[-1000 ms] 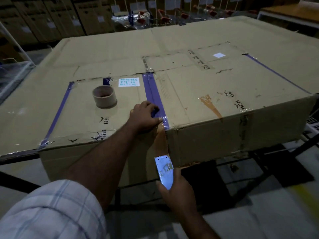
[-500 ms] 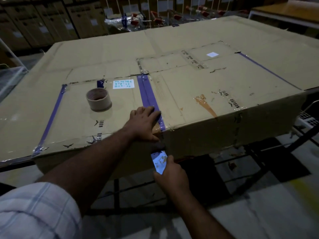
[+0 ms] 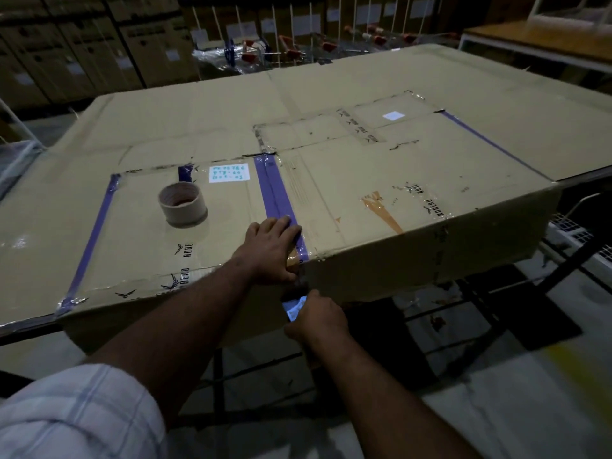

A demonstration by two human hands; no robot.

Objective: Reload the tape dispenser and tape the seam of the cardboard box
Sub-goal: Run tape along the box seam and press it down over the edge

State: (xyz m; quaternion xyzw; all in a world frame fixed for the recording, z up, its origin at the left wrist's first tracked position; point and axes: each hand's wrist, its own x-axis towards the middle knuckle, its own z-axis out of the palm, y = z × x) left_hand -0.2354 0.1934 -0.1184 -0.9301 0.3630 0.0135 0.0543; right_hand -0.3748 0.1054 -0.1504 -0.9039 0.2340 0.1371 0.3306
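Note:
A large flat cardboard box [image 3: 381, 200] lies in front of me, with purple tape [image 3: 273, 190] running along its centre seam to the near edge. My left hand [image 3: 270, 250] lies flat on the near end of that tape, fingers spread, thumb over the box's front edge. Just below, against the box's front face, my right hand [image 3: 316, 318] grips a tape dispenser [image 3: 292, 308]; only its shiny blue-white plate shows above my fingers. A brown strip of tape [image 3: 293, 260] shows between the two hands at the edge.
A nearly used-up tape roll core [image 3: 182, 203] stands on the box left of the seam, near a white label [image 3: 228, 173]. More purple tape [image 3: 94, 233] runs along the box's left edge. Stacked cartons [image 3: 82, 44] and a table [image 3: 543, 41] stand behind. Dark frame bars [image 3: 496, 293] run under the box.
My right hand has brought the dispenser up the front face, closer to the top edge. My left hand has flattened onto the tape end, and the dispenser's plate is now mostly covered.

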